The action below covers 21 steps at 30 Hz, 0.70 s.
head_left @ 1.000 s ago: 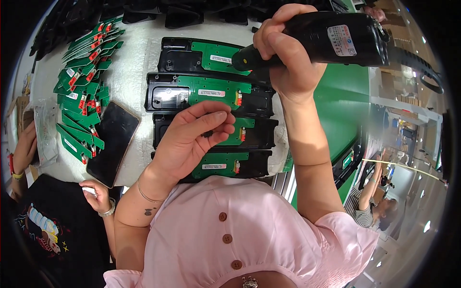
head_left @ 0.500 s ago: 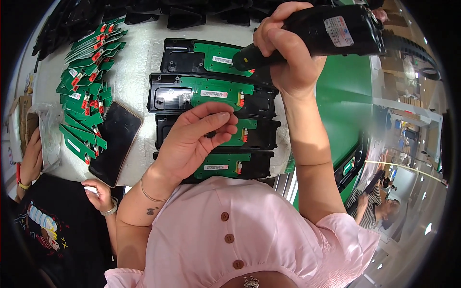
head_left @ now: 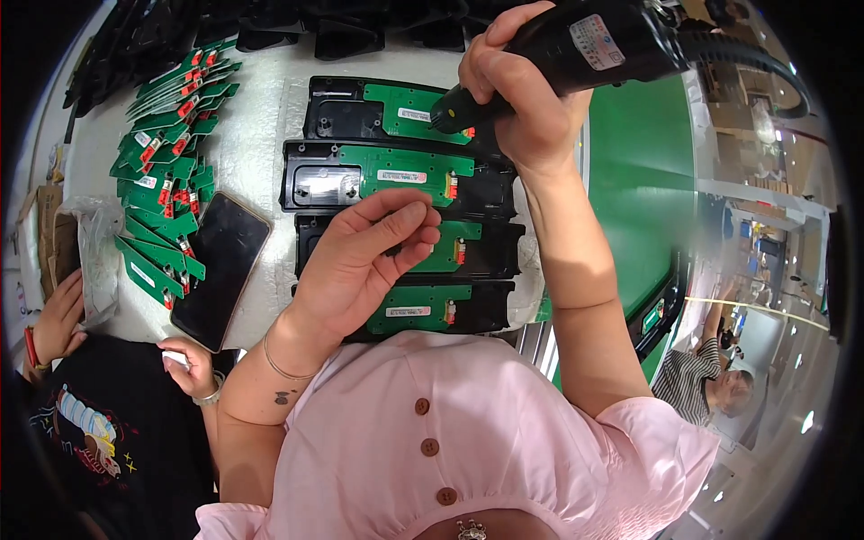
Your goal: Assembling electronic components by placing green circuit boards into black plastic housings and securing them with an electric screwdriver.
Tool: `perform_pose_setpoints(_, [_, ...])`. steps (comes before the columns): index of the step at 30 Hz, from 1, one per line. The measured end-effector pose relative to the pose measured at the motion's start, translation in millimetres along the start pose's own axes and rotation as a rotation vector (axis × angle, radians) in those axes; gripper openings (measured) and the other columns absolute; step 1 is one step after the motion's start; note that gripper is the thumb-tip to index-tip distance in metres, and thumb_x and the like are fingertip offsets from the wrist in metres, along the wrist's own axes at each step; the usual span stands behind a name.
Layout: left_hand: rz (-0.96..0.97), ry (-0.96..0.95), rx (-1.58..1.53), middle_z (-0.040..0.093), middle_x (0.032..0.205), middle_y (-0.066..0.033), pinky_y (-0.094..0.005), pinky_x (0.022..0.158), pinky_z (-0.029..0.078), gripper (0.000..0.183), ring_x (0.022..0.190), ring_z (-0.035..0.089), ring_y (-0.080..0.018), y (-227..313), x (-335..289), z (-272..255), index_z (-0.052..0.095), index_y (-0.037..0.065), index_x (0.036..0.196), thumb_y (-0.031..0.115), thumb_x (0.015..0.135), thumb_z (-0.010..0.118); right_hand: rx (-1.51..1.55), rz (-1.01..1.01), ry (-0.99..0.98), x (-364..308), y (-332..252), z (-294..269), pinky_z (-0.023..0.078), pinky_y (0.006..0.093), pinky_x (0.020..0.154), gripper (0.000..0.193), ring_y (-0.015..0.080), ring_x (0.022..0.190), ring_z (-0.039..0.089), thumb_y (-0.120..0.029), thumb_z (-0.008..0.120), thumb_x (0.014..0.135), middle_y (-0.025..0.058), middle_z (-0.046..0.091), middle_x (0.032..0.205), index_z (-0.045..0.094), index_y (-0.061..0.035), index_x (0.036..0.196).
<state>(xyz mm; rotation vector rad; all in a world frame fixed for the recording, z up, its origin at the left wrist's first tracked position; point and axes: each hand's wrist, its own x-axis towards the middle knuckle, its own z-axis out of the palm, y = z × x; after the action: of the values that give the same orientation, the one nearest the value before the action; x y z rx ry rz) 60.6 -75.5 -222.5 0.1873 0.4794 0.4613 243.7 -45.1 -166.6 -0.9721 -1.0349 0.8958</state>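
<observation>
My right hand (head_left: 533,108) is wrapped round a black corded electric screwdriver (head_left: 637,47). It is tilted, its tip at the green circuit board (head_left: 382,97) in the farthest black plastic housing (head_left: 328,119). Whether the tip touches a screw cannot be made out. My left hand (head_left: 360,247) hovers over the nearer housings, fingers curled and thumb pressed to the fingertips; whatever they hold is hidden. Below the farthest housing lie several more in a column, including a second housing (head_left: 301,184) and the nearest one (head_left: 490,306), each with a green board and a red-and-white connector.
Left of the housings are a pile of green circuit boards (head_left: 162,180) and a dark phone (head_left: 223,261). Black plastic parts (head_left: 351,36) line the far edge. A co-worker's hand (head_left: 191,367) holds something white at lower left. A green surface (head_left: 639,171) lies to the right.
My right hand and the screwdriver have shifted slightly left, the tip staying over the farthest housing. My left hand keeps its pinch almost unmoved.
</observation>
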Motion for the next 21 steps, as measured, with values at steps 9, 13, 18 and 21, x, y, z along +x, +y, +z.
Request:
perform_pose_setpoints(9, [0.054,0.039,-0.093,0.06,0.092,-0.0034,-0.0195,0.073,0.05,0.016,0.082,0.058,-0.0094,7,4,-3,0.057,0.003,0.101,0.012,0.087,0.054,0.165,-0.305,-0.161,-5,-33,0,0.034,0.0274,0.055,0.027,0.0098,0.051,0.038,-0.007,0.051,0.067,-0.0034,0.039,0.059,0.046,-0.0038,0.094])
perform_pose_setpoints(13, [0.035,-0.051,-0.094,0.058,0.088,-0.0023,-0.0186,0.072,0.048,0.015,0.08,0.056,-0.0086,7,22,21,0.056,0.003,0.099,0.013,0.088,0.054,0.188,-0.41,-0.296,-28,-90,-3,0.035,0.0204,0.049,0.024,0.0047,0.047,0.043,-0.005,0.06,0.071,-0.0088,0.047,0.059,0.045,-0.0084,0.09])
perform_pose_setpoints(18, [0.105,-0.039,-0.04,0.053,0.082,-0.0027,-0.0186,0.068,0.043,0.011,0.074,0.051,-0.0086,6,24,12,0.052,0.003,0.095,0.012,0.09,0.049,0.145,-0.322,-0.304,-39,-92,-7,0.045,0.0325,0.055,0.022,0.0199,0.055,0.054,-0.001,0.063,0.065,0.0075,0.055,0.063,0.051,-0.0031,0.083])
perform_pose_setpoints(21, [0.096,0.12,-0.112,0.054,0.084,-0.0033,-0.0181,0.069,0.048,0.013,0.075,0.053,-0.0082,9,23,11,0.052,0.001,0.096,0.012,0.091,0.047,0.248,-0.305,-0.219,-47,-78,4,0.04,0.0318,0.049,0.025,0.0173,0.048,0.047,0.0,0.059,0.07,0.0039,0.049,0.058,0.045,-0.0051,0.09])
